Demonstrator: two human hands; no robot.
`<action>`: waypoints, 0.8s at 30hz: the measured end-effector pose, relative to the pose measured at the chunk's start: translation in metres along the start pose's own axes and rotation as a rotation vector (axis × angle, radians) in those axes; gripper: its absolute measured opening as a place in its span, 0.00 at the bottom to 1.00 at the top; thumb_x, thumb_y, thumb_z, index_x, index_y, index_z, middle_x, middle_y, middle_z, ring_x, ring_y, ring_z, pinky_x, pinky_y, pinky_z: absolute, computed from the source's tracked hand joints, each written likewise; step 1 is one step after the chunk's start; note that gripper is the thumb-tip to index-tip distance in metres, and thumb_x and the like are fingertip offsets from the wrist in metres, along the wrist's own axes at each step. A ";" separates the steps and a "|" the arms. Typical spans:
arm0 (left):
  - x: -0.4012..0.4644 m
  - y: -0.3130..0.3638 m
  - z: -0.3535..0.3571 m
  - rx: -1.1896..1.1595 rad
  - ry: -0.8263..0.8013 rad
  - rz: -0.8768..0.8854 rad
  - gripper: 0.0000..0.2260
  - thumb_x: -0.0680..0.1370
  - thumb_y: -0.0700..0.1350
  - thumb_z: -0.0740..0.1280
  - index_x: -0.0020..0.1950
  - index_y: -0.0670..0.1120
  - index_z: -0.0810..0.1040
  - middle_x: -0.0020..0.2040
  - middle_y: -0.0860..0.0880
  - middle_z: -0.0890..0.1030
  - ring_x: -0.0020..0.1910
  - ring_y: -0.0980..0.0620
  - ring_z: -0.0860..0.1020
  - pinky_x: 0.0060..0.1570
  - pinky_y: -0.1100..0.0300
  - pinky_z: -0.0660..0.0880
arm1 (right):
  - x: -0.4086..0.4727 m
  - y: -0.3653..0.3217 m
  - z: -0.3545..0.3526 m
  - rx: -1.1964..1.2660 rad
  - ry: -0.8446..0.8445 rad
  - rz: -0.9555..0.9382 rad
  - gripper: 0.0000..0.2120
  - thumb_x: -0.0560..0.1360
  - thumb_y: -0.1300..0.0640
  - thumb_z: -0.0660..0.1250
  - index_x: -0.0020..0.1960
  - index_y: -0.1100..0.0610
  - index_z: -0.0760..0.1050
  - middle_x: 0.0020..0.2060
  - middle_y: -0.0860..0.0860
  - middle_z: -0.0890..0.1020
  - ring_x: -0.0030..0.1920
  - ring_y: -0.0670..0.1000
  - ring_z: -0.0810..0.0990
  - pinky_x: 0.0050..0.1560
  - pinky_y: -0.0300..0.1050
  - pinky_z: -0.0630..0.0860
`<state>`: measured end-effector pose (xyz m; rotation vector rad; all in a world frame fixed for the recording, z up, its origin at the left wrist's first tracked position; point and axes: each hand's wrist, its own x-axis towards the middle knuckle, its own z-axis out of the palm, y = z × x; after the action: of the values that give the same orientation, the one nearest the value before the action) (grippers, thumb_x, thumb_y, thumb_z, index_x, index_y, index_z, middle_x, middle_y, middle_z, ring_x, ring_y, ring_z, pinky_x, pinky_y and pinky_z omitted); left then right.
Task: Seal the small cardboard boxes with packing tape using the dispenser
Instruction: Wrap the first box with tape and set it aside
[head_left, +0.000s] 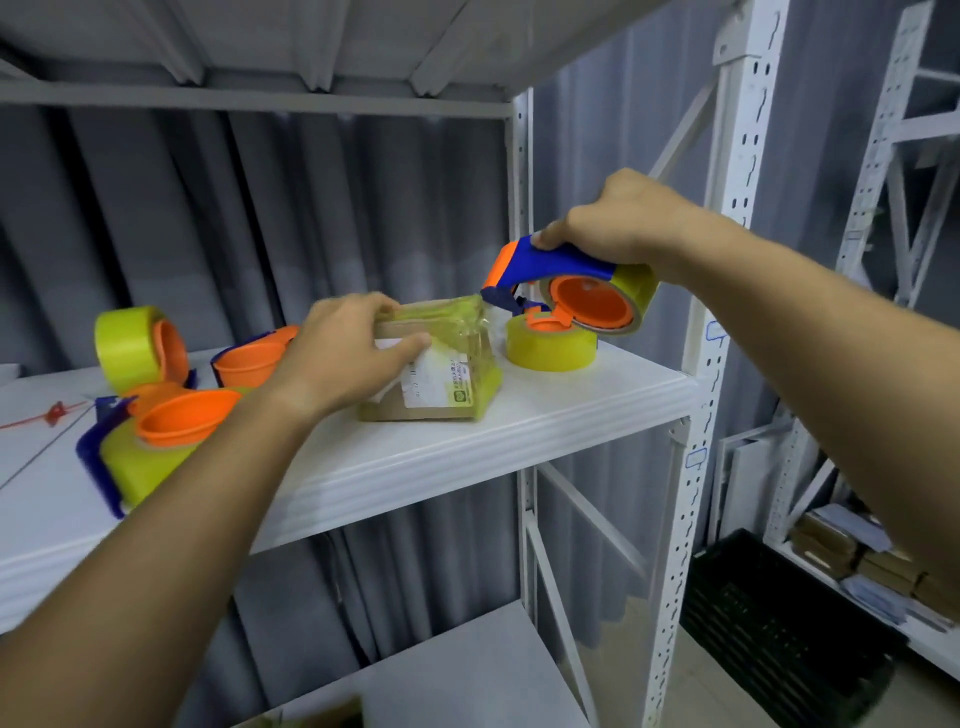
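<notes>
A small cardboard box (441, 384) with a white label and yellowish tape over it stands on the white shelf (545, 415). My left hand (348, 353) grips the box from the left, thumb across its front face. My right hand (618, 223) grips the blue-and-orange tape dispenser (566, 280) by its handle, just right of and above the box. A short strip of tape runs from the dispenser's mouth to the box's upper right edge. The dispenser carries a yellowish roll on an orange hub.
A loose tape roll (550, 345) sits on the shelf under the dispenser. Other dispensers and rolls (156, 415) crowd the shelf's left side. White rack uprights (717, 312) stand right. A black crate (779, 623) and stacked boxes (857, 561) lie lower right.
</notes>
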<state>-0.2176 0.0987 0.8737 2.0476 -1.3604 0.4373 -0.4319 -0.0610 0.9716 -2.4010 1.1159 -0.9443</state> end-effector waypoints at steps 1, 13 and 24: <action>-0.003 -0.004 0.002 0.012 -0.024 0.011 0.20 0.77 0.56 0.70 0.66 0.50 0.77 0.62 0.49 0.80 0.65 0.46 0.73 0.64 0.51 0.71 | 0.000 -0.002 -0.002 0.015 0.018 0.002 0.20 0.69 0.38 0.74 0.39 0.54 0.74 0.33 0.52 0.78 0.33 0.50 0.76 0.30 0.43 0.66; -0.004 -0.001 -0.005 0.117 -0.018 -0.020 0.19 0.77 0.47 0.71 0.68 0.57 0.78 0.62 0.52 0.80 0.64 0.42 0.72 0.59 0.56 0.64 | -0.010 -0.019 0.006 0.147 -0.010 -0.047 0.22 0.68 0.35 0.73 0.42 0.54 0.77 0.33 0.51 0.81 0.32 0.49 0.79 0.30 0.42 0.69; -0.016 -0.009 -0.033 0.040 -0.200 -0.042 0.23 0.78 0.52 0.71 0.73 0.55 0.74 0.62 0.54 0.72 0.66 0.49 0.65 0.66 0.58 0.63 | -0.013 -0.019 0.029 0.202 -0.105 -0.034 0.22 0.68 0.35 0.73 0.43 0.53 0.79 0.34 0.50 0.84 0.33 0.50 0.81 0.30 0.42 0.71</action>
<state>-0.2135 0.1340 0.8855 2.1961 -1.4311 0.2488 -0.4077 -0.0377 0.9552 -2.2832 0.9004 -0.8853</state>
